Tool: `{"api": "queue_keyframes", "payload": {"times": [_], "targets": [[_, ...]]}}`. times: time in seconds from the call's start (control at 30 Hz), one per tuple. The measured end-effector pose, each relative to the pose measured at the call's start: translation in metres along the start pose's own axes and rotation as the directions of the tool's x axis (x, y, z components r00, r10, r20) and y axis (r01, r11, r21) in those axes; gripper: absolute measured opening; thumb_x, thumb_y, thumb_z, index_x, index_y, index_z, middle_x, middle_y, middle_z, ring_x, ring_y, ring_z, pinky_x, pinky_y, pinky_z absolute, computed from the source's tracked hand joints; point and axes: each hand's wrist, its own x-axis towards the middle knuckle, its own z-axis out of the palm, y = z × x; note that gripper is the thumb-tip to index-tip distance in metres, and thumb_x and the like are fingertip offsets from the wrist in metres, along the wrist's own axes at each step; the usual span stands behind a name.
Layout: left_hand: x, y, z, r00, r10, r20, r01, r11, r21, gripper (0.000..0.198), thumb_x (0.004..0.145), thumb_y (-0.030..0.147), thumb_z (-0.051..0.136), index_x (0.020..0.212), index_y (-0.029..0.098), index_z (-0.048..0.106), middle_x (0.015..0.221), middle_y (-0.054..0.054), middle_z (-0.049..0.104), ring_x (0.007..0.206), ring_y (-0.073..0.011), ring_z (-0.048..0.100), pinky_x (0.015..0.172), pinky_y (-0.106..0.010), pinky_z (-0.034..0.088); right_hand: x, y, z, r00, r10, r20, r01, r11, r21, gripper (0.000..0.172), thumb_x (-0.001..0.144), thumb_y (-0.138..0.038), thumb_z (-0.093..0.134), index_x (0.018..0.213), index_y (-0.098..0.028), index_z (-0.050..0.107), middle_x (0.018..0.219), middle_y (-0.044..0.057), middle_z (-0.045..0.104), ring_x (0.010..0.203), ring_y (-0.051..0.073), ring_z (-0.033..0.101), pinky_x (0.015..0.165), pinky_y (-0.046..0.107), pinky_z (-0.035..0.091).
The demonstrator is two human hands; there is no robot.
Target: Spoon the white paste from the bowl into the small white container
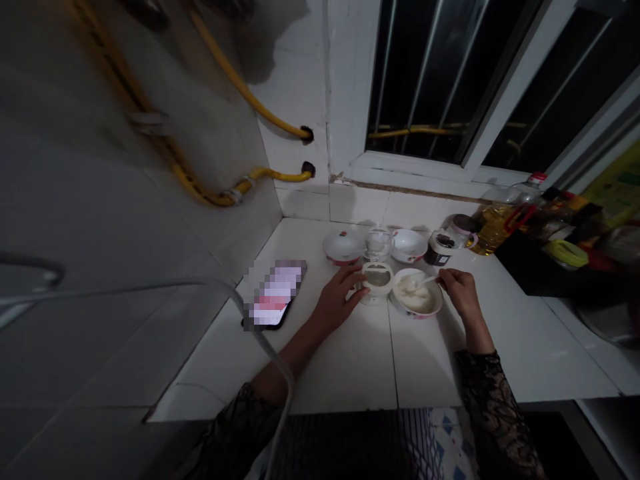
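My right hand pinches the handle of a white spoon. The spoon's head rests in a pale, flour-like mass inside a white bowl with a pink pattern on its outside. My left hand is curled against the left side of a small container with a white rim, thumb at the front and fingers behind. Its top looks grey, and I cannot make out its contents. The container stands just left of the bowl on the white tiled counter.
Behind are two more bowls, one left and one right, with a clear glass container between. A dark-labelled jar and an oil bottle stand right. A phone lies left; a grey cable crosses the view.
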Motion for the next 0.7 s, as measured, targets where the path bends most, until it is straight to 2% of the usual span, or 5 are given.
{"api": "queue_keyframes", "payload": {"times": [0.27,0.43,0.57,0.7], "targets": [[0.0,0.001,0.0,1.0,-0.013,0.008,0.013,1.0,-0.002,0.016,0.093,0.03,0.055,0.105,0.021,0.062,0.119,-0.011,0.061,0.11,-0.0223,0.063,0.076,-0.032,0.06,0.003,0.0,0.001,0.997,0.074,0.011,-0.075,0.991,0.109,0.03,0.059,-0.047,0.055,0.047,-0.019,0.056,0.041,-0.003,0.042,0.041,0.009,0.03,0.042,0.026,0.02],[0.0,0.0,-0.001,1.0,-0.006,0.003,0.006,1.0,-0.007,0.015,0.092,0.028,0.057,0.104,0.02,0.062,0.119,-0.012,0.06,0.109,-0.0223,0.063,0.074,-0.031,0.06,0.005,0.004,-0.001,0.991,0.13,0.014,-0.13,0.978,0.164,0.028,0.056,-0.046,0.056,0.047,-0.02,0.054,0.038,-0.003,0.041,0.039,0.009,0.03,0.041,0.025,0.019],[0.0,-0.001,0.0,1.0,-0.007,0.007,0.007,1.0,-0.014,0.015,0.092,0.028,0.057,0.105,0.021,0.062,0.119,-0.011,0.06,0.109,-0.0218,0.062,0.076,-0.032,0.06,0.005,0.0,0.0,0.993,0.119,-0.004,-0.116,0.972,0.203,0.029,0.057,-0.048,0.058,0.048,-0.02,0.053,0.039,-0.003,0.042,0.04,0.009,0.03,0.04,0.024,0.02],[0.0,-0.001,0.001,1.0,-0.023,0.014,0.023,1.0,-0.02,0.017,0.093,0.03,0.056,0.106,0.021,0.062,0.12,-0.011,0.06,0.11,-0.022,0.062,0.075,-0.032,0.06,-0.003,-0.017,0.01,0.996,0.084,-0.032,-0.073,0.962,0.264,0.036,0.061,-0.054,0.059,0.051,-0.02,0.053,0.042,-0.004,0.042,0.041,0.009,0.031,0.041,0.024,0.023]]}}
